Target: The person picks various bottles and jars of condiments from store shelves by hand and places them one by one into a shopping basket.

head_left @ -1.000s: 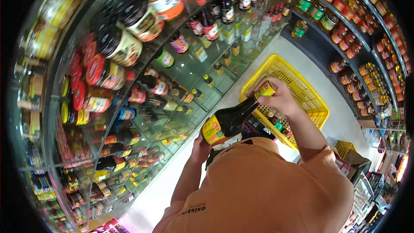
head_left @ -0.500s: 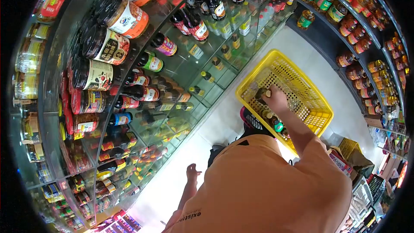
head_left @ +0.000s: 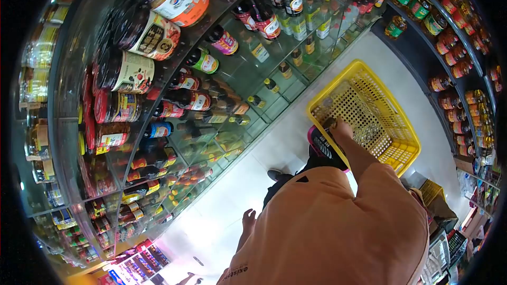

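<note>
My right hand (head_left: 342, 128) is at the left side of the yellow plastic basket (head_left: 406, 136), just inside or over its rim; I cannot tell which. Its fingers are closed around a small dark bottle (head_left: 329, 123), of which only a part shows. My forearm crosses the basket's near corner and hides what lies beneath it. Low beside my body, my left hand (head_left: 249, 218) hangs with loosely bent fingers apart, holding nothing.
Glass shelves on the left carry jars (head_left: 134, 71) and sauce bottles (head_left: 266, 24). Dark shelves at right hold oil-filled jars (head_left: 434, 22). My shoe (head_left: 278, 174) is on the pale floor (head_left: 211, 232). Boxes (head_left: 433, 195) stand behind the basket on the right.
My right hand has moved from over the basket's inside toward its near left rim. Bottles seen in the basket's near corner are now covered by my arm. The whole view has shifted slightly.
</note>
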`<state>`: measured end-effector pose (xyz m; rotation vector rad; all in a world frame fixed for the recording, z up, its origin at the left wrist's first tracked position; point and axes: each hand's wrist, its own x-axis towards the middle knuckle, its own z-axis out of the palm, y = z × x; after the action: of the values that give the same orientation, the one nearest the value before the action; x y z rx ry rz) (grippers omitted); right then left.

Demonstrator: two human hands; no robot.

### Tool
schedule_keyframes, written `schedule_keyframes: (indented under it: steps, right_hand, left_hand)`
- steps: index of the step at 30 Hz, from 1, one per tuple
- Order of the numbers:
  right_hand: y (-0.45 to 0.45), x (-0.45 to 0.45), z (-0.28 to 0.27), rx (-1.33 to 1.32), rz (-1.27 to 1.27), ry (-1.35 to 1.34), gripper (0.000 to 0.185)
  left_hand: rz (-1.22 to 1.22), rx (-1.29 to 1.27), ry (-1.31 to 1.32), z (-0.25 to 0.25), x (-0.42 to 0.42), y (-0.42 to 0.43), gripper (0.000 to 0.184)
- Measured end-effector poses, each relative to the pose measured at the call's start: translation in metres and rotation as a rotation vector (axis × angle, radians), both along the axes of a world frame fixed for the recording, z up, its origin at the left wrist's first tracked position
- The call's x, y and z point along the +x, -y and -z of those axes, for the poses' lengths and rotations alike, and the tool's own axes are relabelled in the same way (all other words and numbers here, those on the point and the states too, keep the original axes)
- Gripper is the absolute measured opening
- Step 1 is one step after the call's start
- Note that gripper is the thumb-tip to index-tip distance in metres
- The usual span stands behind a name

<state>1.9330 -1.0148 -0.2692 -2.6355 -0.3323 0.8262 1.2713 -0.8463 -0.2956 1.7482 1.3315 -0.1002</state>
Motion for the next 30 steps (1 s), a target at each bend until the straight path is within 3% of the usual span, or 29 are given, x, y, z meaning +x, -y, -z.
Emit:
schedule_keyframes:
  steps: [1, 3, 7, 8, 9, 10, 11, 12, 13, 14, 15, 17, 20, 22, 23, 26, 28, 29, 30]
  right_hand:
    - [0.001, -0.003, -0.001, -0.022, -0.007, 0.000, 0.043]
    - [0.005, -0.004, 0.022, -0.038, -0.007, -0.023, 0.045]
    - [0.011, -0.005, 0.070, -0.077, -0.027, 0.015, 0.046]
    - [0.007, 0.000, 0.081, -0.103, 0.037, -0.043, 0.048]
    - [-0.002, -0.003, 0.042, -0.170, 0.023, -0.090, 0.054]
    - [-0.007, 0.004, 0.046, -0.196, 0.035, -0.177, 0.058]
    - [-0.005, 0.008, 0.079, -0.284, -0.060, -0.021, 0.058]
    - [-0.020, -0.007, 0.010, -0.142, 0.039, -0.094, 0.057]
    - [0.003, 0.008, 0.088, -0.060, 0.011, -0.058, 0.053]
    - [-0.016, -0.001, 0.031, -0.057, 0.144, -0.303, 0.048]
    - [-0.018, 0.000, 0.036, -0.055, 0.268, -0.380, 0.046]
    - [-0.028, -0.008, 0.000, -0.130, 0.226, -0.409, 0.050]
    - [-0.023, -0.015, 0.025, -0.008, -0.021, -0.196, 0.051]
    - [-0.031, -0.036, -0.017, -0.004, 0.091, 0.073, 0.051]
    - [-0.041, -0.043, -0.030, 0.005, 0.075, 0.083, 0.051]
    - [-0.055, -0.068, -0.052, -0.030, 0.033, 0.228, 0.050]
    - [-0.064, -0.090, -0.060, 0.202, -0.131, 0.504, 0.043]
    - [-0.074, -0.109, -0.073, 0.208, -0.140, 0.510, 0.043]
    - [-0.085, -0.134, -0.090, 0.237, -0.174, 0.499, 0.039]
  left_hand:
    - [-0.011, 0.001, 0.002, -0.016, 0.013, 0.001, 0.040]
    - [-0.303, -0.278, -0.150, -0.069, 0.067, -0.002, 0.040]
    - [-0.402, -0.270, -0.039, -0.070, 0.057, 0.000, 0.037]
    - [-0.295, -0.266, -0.056, -0.048, 0.033, -0.002, 0.036]
    - [-0.194, -0.257, -0.079, -0.034, 0.014, 0.002, 0.035]
    - [-0.222, -0.255, -0.188, -0.076, 0.043, -0.002, 0.036]
    - [0.325, 0.133, -0.302, -0.056, 0.013, -0.006, 0.037]
    - [-0.074, -0.010, -0.225, -0.067, 0.018, -0.011, 0.037]
    - [-0.462, -0.155, -0.123, -0.091, 0.033, -0.026, 0.036]
    - [-0.301, 0.064, -0.114, -0.082, 0.017, -0.043, 0.034]
    - [-0.135, 0.282, -0.117, -0.074, 0.000, -0.062, 0.032]
    - [-0.650, 0.240, 0.391, -0.150, 0.025, -0.103, 0.028]
    - [-0.793, 0.555, 0.596, -0.235, 0.020, -0.179, 0.015]
    - [-0.844, 0.799, 0.635, -0.321, 0.016, -0.215, 0.011]
    - [-0.876, 0.916, 0.662, -0.360, 0.011, -0.232, 0.012]
    - [-0.887, 1.282, 0.719, -0.427, -0.033, -0.291, 0.026]
    - [-0.877, 1.435, 0.806, -0.464, -0.063, -0.330, 0.040]
    - [-0.882, 1.476, 0.851, -0.479, -0.080, -0.349, 0.049]
    - [-0.961, 1.557, 0.691, -0.495, -0.093, -0.365, 0.061]
